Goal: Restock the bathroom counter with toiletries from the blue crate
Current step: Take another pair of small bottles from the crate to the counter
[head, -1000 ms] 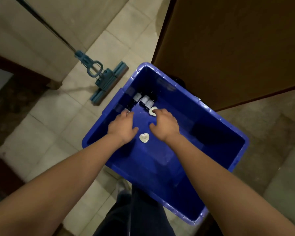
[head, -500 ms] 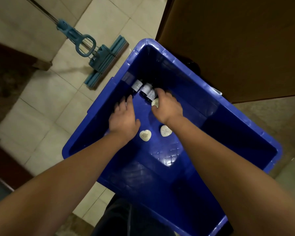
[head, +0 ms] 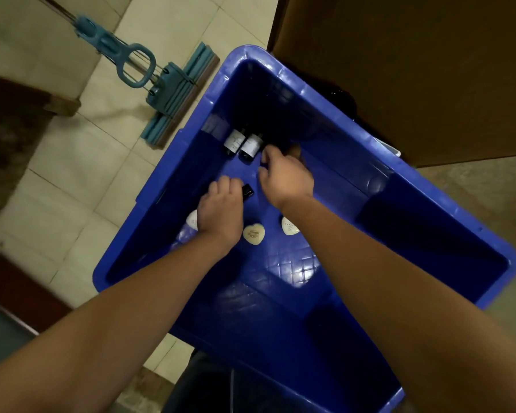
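The blue crate (head: 280,79) sits on the floor below me. At its far end lie two dark bottles with white labels (head: 241,143), side by side. My left hand (head: 221,211) grips another dark bottle, whose black end (head: 247,192) pokes out past the fingers. Just right of the lying pair, my right hand (head: 286,178) curls round a dark bottle that it mostly hides. Two white heart-shaped soaps (head: 253,234) (head: 289,225) lie on the crate bottom near my wrists. A third white piece (head: 192,219) shows partly behind my left hand.
A teal sponge mop (head: 173,93) lies on the pale tiled floor left of the crate. A brown wooden door (head: 399,70) rises close behind the crate's right side. Dark wood trim (head: 27,93) runs along the left. My legs (head: 209,386) are at the near edge.
My left hand went from lying flat on the crate bottom to gripping a dark bottle. My right hand closed over the third bottle of the row. The view moved closer to the crate.
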`<action>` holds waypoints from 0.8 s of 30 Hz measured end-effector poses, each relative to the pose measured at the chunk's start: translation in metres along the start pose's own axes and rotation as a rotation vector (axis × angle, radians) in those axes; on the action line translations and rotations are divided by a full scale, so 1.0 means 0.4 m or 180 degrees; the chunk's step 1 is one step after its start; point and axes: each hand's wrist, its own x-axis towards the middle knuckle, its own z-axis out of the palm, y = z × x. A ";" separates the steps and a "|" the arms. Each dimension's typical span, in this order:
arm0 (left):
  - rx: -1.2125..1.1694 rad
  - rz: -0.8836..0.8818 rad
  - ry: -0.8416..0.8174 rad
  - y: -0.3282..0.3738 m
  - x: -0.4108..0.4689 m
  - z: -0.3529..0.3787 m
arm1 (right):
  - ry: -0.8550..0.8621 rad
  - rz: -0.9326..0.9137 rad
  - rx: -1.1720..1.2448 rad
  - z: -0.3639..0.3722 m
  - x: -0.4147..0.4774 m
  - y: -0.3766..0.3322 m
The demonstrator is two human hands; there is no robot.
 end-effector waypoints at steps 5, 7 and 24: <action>-0.0376 -0.0027 -0.0212 0.008 -0.004 0.000 | 0.0155 0.0106 0.0015 0.000 -0.009 0.012; -0.0586 -0.0025 -0.0319 0.008 -0.013 -0.007 | 0.0071 0.0202 0.0063 -0.007 -0.013 0.017; -0.1765 -0.0106 -0.0801 0.003 -0.153 -0.106 | -0.0468 0.0822 0.1889 -0.039 -0.203 0.008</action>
